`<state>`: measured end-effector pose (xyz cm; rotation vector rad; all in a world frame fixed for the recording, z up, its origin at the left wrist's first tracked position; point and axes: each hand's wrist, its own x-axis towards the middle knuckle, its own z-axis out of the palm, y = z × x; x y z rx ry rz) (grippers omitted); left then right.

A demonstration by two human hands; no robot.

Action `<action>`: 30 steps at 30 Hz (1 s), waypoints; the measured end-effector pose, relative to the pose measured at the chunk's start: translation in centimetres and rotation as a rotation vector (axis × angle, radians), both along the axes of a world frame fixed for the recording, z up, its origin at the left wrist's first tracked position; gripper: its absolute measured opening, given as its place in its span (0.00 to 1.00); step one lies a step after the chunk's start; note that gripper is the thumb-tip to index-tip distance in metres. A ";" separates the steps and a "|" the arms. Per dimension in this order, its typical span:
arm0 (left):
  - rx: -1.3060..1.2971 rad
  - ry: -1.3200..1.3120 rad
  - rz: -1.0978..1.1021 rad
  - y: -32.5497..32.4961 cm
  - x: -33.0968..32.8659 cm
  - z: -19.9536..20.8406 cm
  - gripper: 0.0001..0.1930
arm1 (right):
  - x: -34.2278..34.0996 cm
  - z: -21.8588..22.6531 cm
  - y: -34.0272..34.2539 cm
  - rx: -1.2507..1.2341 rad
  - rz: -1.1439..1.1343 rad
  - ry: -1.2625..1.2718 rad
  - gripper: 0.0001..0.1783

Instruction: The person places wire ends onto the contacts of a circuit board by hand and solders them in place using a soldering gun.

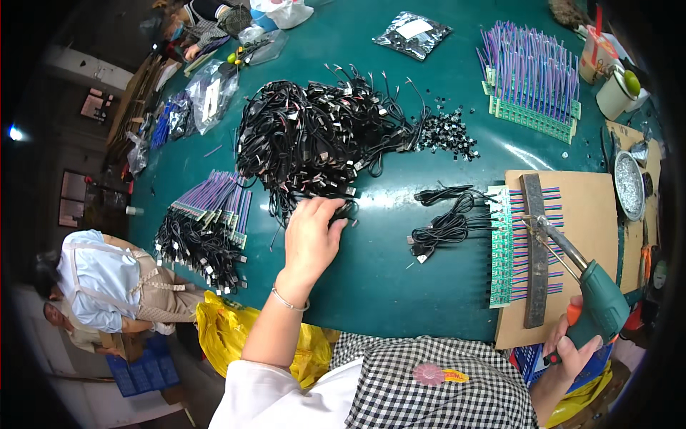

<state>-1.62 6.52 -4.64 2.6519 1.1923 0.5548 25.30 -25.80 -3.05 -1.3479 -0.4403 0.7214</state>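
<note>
My left hand [313, 232] is at the near edge of a big heaped pile of black USB cables [307, 136]. Its thumb and forefinger are apart, with a cable end close by the thumb; the other fingertips are partly hidden against the pile. My right hand [572, 347] grips a green soldering gun [602, 304], its metal tip over a dark metal bar [533, 250]. That bar lies across coloured wires of a green circuit board strip [501, 250] on a brown board [589, 214]. Several black cables [454, 225] run leftward from the strip's upper part.
Finished-looking boards with cables [204, 236] lie left; wired green boards [532, 89] stack at far right. Small black parts [446, 134] scatter beside the pile. A metal dish [629, 186] sits at right. A silvery bag [412, 34] lies at the back. Other people [107, 279] are at left.
</note>
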 end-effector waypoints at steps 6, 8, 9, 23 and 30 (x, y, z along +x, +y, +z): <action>0.020 -0.115 -0.043 -1.2 1.0 2.5 0.13 | -0.4 0.0 0.1 0.024 -0.052 -0.045 0.41; -0.410 -0.334 -0.029 -2.4 2.5 3.8 0.11 | -0.6 -0.1 0.4 0.031 -0.111 -0.065 0.40; -0.651 -0.465 -0.086 -3.3 3.1 4.8 0.11 | -0.7 0.1 0.7 0.047 -0.146 -0.079 0.40; -1.759 -1.259 -0.262 -10.1 12.5 4.0 0.08 | -3.7 1.3 5.2 0.014 0.122 -0.041 0.20; -1.727 -1.220 -0.347 -11.2 12.4 3.0 0.11 | -4.2 0.8 5.7 0.038 0.113 -0.114 0.15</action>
